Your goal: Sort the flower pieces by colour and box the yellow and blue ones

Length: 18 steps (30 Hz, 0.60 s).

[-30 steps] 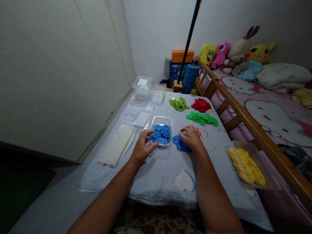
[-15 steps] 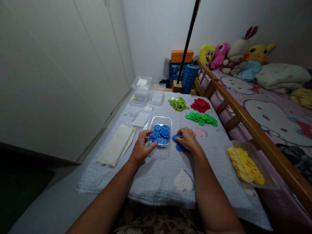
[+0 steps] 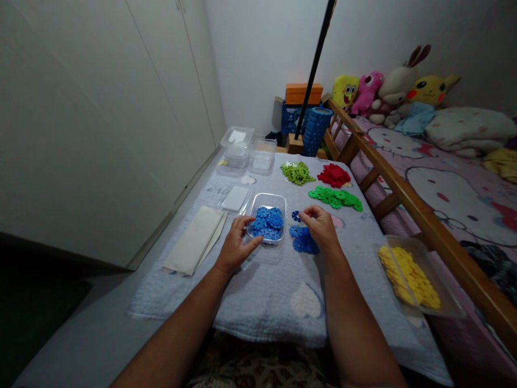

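My left hand (image 3: pixel 238 243) is around the near left corner of a clear plastic container (image 3: pixel 285 207), fingers at its side and thumb along its front. Inside the container lie several blue snowflake discs (image 3: pixel 267 220). To the right, my right hand (image 3: pixel 322 226) pinches one dark blue snowflake disc (image 3: pixel 296 216) between thumb and fingertips, held up off the cloth. Below that hand is a loose pile of blue discs (image 3: pixel 302 240), partly hidden by it.
Piles of lime pieces (image 3: pixel 298 173), red pieces (image 3: pixel 333 175) and green discs (image 3: pixel 336 198) lie further back. A tub of yellow pieces (image 3: pixel 412 277) stands right, by the wooden bed rail (image 3: pixel 388 161). Folded cloth (image 3: pixel 194 241), a lid (image 3: pixel 236 199) and clear containers (image 3: pixel 262 155) are left.
My right hand has lifted from the blue pile with one disc in its fingertips, uncovering more of the pile. My left hand stays at the container.
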Motion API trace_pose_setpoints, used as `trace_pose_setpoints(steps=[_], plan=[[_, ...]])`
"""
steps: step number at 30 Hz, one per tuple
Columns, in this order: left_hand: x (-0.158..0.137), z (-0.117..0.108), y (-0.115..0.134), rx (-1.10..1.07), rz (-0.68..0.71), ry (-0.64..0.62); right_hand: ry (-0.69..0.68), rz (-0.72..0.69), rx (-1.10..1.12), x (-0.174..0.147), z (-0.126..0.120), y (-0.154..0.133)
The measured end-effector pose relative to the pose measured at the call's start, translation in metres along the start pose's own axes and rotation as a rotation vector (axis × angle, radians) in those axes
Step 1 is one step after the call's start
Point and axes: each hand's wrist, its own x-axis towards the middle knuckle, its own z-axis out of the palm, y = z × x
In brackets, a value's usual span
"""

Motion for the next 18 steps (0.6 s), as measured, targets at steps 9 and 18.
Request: trace_pose_setpoints(steps=[9, 18], plan=[[-0.001, 0.002, -0.002, -0.035, -0.041, 0.024, -0.102, -0.242, -0.047, -0.016, 0.028, -0.02], [-0.001, 0.003, -0.004, -0.049, -0.046, 0.032, -0.153, -0.298, -0.294, -0.03, 0.049, -0.018]])
